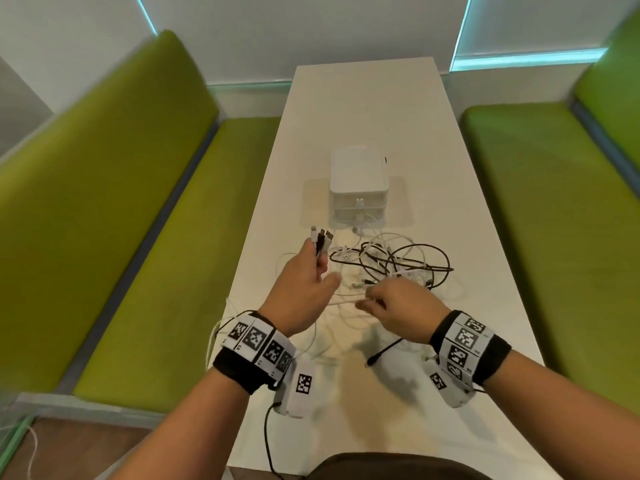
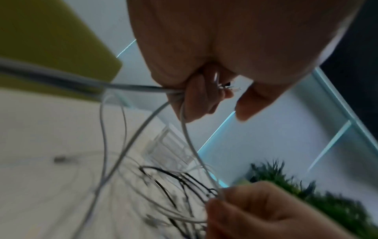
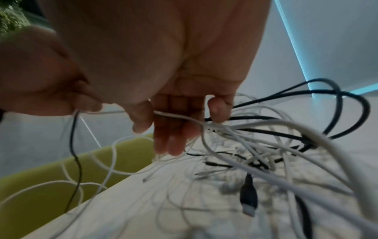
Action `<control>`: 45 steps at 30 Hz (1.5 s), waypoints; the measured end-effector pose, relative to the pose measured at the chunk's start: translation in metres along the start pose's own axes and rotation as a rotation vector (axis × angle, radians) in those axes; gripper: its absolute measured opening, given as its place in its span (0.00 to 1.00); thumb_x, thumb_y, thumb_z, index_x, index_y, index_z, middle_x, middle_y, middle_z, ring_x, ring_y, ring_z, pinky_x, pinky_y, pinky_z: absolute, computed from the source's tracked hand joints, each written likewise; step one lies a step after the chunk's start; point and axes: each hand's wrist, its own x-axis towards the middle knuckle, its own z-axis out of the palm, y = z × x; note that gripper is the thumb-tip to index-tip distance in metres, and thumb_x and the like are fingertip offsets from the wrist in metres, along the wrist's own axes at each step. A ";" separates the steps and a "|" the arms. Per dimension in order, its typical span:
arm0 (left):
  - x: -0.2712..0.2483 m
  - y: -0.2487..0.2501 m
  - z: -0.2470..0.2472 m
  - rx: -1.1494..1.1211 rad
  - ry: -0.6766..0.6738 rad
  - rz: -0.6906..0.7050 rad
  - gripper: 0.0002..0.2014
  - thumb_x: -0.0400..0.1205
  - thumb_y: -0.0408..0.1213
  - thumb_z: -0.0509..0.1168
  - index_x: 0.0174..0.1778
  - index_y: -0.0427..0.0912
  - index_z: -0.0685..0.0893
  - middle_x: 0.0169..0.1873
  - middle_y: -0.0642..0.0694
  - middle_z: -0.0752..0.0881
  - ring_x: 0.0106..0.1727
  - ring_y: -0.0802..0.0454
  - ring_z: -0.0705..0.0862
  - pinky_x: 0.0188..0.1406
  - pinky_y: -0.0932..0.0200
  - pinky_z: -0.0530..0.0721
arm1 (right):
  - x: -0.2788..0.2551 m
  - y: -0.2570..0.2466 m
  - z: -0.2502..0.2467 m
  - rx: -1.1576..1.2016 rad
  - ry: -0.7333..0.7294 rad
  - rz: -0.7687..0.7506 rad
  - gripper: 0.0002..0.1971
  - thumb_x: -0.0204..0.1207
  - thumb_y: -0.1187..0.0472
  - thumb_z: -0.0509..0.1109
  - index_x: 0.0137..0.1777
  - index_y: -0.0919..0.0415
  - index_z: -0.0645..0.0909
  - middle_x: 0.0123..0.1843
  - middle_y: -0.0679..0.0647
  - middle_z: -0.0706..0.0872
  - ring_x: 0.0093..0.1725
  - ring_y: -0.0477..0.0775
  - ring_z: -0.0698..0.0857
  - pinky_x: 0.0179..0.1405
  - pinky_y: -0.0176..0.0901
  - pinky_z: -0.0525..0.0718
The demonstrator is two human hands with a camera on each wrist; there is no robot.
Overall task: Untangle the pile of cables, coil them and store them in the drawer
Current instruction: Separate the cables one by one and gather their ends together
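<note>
Head view: left hand [image 1: 300,292] grips plug ends [image 1: 321,239] pointing up-away; right hand [image 1: 394,311] pinches white cable [image 1: 346,301].

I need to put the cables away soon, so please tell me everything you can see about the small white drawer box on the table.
The drawer box is a small white unit, plastic by its look, with rounded corners and a flat top. It shows two stacked drawers, both closed; the upper has a small knob at its front. It stands upright near the middle of the white table, beyond both hands. The cable pile lies just in front; some white cables reach its base. Whether they touch it is unclear.
</note>
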 end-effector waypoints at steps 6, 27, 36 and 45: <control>-0.010 0.000 0.018 0.526 -0.306 0.005 0.12 0.85 0.49 0.64 0.49 0.47 0.70 0.37 0.56 0.79 0.42 0.48 0.81 0.38 0.52 0.72 | 0.007 -0.006 -0.006 0.144 0.209 0.083 0.23 0.75 0.35 0.71 0.31 0.52 0.73 0.29 0.47 0.79 0.31 0.48 0.77 0.32 0.48 0.75; -0.016 -0.011 0.022 0.912 -0.052 0.281 0.12 0.78 0.34 0.65 0.56 0.44 0.77 0.47 0.49 0.84 0.23 0.40 0.79 0.17 0.53 0.71 | -0.002 -0.016 -0.017 0.174 0.003 0.162 0.10 0.83 0.58 0.65 0.42 0.53 0.86 0.31 0.45 0.81 0.35 0.51 0.80 0.38 0.47 0.77; -0.003 -0.007 0.013 0.647 -0.149 0.185 0.17 0.87 0.57 0.56 0.58 0.47 0.73 0.41 0.50 0.87 0.42 0.42 0.85 0.38 0.48 0.80 | -0.010 0.006 -0.023 0.172 0.327 0.035 0.21 0.73 0.32 0.70 0.34 0.48 0.84 0.35 0.43 0.82 0.46 0.45 0.75 0.47 0.45 0.74; 0.007 -0.008 -0.002 0.430 -0.153 0.053 0.12 0.88 0.56 0.57 0.45 0.54 0.67 0.33 0.52 0.84 0.34 0.48 0.84 0.37 0.42 0.84 | -0.010 -0.031 -0.035 0.703 0.312 -0.050 0.14 0.87 0.66 0.64 0.60 0.45 0.84 0.36 0.53 0.87 0.32 0.57 0.80 0.31 0.46 0.81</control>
